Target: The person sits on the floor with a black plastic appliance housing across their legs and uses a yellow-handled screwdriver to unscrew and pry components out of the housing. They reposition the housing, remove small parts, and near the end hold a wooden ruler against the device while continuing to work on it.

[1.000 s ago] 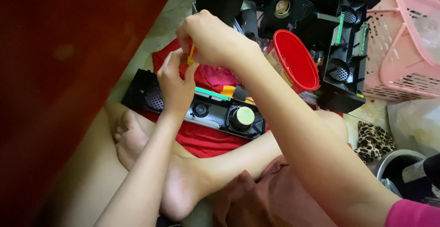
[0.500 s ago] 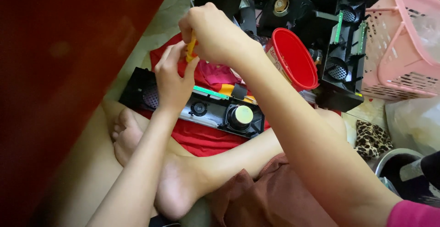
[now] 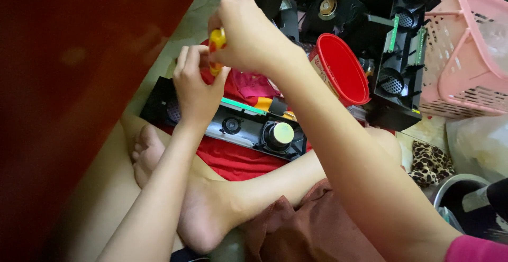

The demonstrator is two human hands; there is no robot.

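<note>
Cluttered floor below, yellow-handled tool (image 3: 216, 50) pinched between left hand (image 3: 197, 90) and right hand (image 3: 248, 34), above black speaker panel (image 3: 248, 127)

Dim, vignetted corners; blurred dark-red left foreground.

Yellow-and-red tool (image 3: 216, 50) mostly hidden between left hand (image 3: 197, 90) and right hand (image 3: 248, 37); its tip unseen. Black speaker panel (image 3: 248, 129) partly covered by the left wrist. Pink basket (image 3: 468, 55) cut off at right edge.
</note>
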